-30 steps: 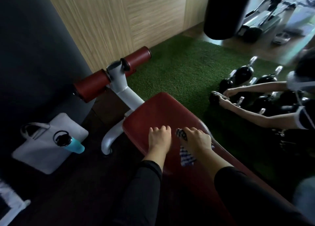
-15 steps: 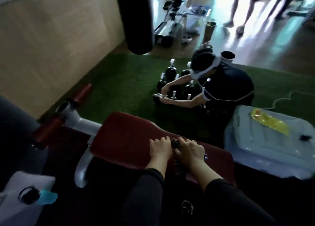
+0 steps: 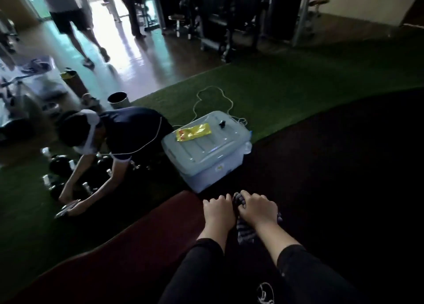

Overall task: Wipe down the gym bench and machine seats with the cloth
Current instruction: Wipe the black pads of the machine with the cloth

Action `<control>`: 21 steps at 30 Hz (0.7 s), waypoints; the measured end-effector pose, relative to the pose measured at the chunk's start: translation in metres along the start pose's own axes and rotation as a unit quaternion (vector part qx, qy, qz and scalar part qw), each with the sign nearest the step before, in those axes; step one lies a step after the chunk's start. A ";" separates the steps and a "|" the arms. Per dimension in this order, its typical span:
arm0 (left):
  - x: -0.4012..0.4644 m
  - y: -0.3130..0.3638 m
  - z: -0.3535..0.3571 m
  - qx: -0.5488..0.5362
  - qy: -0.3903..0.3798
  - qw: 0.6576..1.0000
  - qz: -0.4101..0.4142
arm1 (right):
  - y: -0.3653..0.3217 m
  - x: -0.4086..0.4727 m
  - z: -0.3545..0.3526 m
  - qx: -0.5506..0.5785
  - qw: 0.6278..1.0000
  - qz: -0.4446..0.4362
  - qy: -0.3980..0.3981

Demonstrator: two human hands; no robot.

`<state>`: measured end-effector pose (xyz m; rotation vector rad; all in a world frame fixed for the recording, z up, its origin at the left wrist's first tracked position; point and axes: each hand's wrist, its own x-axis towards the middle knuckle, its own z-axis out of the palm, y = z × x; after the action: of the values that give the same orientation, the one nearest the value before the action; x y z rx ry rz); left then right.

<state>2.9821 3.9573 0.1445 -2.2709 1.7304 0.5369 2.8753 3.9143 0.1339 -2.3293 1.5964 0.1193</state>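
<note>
both hands down on the red bench

left hand (image 3: 219,213) pressed knuckles-up on the red bench (image 3: 146,239), fingers curled, holding nothing visible; right hand (image 3: 258,208) just beside it, gripping the striped cloth (image 3: 244,231) bunched at the pad's end; beyond, a grey storage box (image 3: 206,152) on green turf (image 3: 286,85); alongside, a crouching person (image 3: 119,138) among dumbbells (image 3: 57,166)

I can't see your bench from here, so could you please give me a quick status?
Both hands on dark red padded bench. Right hand gripping striped cloth. Nothing blocking.
</note>
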 end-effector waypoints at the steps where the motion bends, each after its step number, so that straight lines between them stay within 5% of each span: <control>1: 0.012 0.027 -0.005 0.013 0.000 1.000 0.025 | 0.029 0.004 -0.008 0.005 1.000 0.025 0.004; 9: 0.083 0.236 -0.038 0.062 0.003 0.975 0.212 | 0.240 0.008 -0.055 0.047 0.974 0.215 0.061; 21: 0.209 0.453 -0.072 0.150 -0.025 0.916 0.371 | 0.426 0.063 -0.099 0.079 0.910 0.392 0.107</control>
<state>2.6055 3.6217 0.1366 -1.3316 2.4265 0.4056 2.4963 3.6877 0.1235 -1.4941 2.4584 -0.0923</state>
